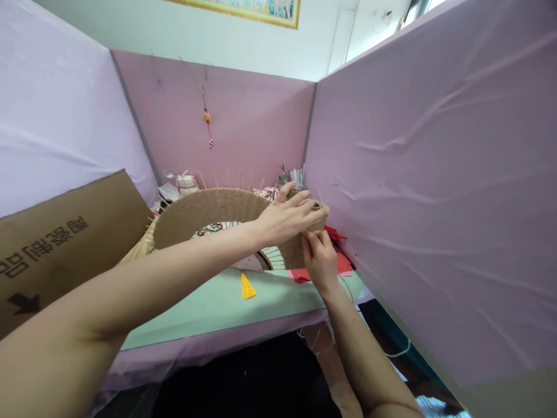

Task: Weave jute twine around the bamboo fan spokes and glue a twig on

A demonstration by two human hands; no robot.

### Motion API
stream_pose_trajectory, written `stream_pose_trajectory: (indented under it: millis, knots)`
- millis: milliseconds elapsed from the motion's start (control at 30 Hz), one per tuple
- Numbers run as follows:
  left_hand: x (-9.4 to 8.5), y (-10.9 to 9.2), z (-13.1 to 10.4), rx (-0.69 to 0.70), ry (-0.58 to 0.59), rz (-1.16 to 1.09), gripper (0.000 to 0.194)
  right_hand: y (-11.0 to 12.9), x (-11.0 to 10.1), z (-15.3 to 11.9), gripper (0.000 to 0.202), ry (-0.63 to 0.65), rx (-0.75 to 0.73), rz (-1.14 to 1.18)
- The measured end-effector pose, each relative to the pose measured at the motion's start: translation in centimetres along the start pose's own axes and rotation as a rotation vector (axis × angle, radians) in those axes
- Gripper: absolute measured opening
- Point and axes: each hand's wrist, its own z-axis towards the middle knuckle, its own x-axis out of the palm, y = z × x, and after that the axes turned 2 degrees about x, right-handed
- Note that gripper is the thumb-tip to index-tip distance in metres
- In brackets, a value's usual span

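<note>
A brown woven arc, shaped like a fan, stands on the table with thin sticks poking out above its upper edge. My left hand lies across its right part, fingers stretched and spread over the weave. Just below, at the right end of the arc, my right hand is closed in a pinch against the weave. What sits between its fingertips is too small to make out. A thin cord hangs beside my right hand. A yellow tassel lies under the arc.
Pink panels enclose the table at the back and sides. A cardboard box leans at left, near pale straw-like strands. Red pieces lie at right. White sticks and a pale jar stand behind.
</note>
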Motion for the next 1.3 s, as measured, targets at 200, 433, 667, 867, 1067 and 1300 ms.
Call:
stream_pose_trajectory:
  millis: [200, 433, 667, 867, 1067, 1300]
  knots:
    - [3.1, 0.2, 1.6, -0.132, 0.157, -0.037, 0.027, -1.0, 0.4, -0.3, 0.027, -0.022, 0.003, 0.061]
    - [4.4, 0.2, 2.9, -0.228, 0.262, -0.189, 0.017, -1.5, -0.1, -1.2, 0.026, -0.037, 0.057, 0.079]
    - [6.4, -0.3, 3.5, -0.309, 0.261, -0.38, 0.014, -1.0, -3.3, -1.5, 0.02, 0.017, 0.168, 0.039]
    - [7.1, 0.0, 3.4, -0.306, 0.285, -0.408, 0.013, -2.2, -6.8, -1.0, 0.02, 0.128, 0.389, 0.148]
    - [7.1, 0.0, 3.3, -0.298, 0.335, -0.396, 0.014, -3.9, -7.7, -0.2, 0.027, 0.28, 0.677, 0.452]
    - [6.9, -0.1, 3.3, -0.304, 0.347, -0.388, 0.019, -4.9, -7.4, 0.1, 0.033, 0.226, 0.738, 0.47]
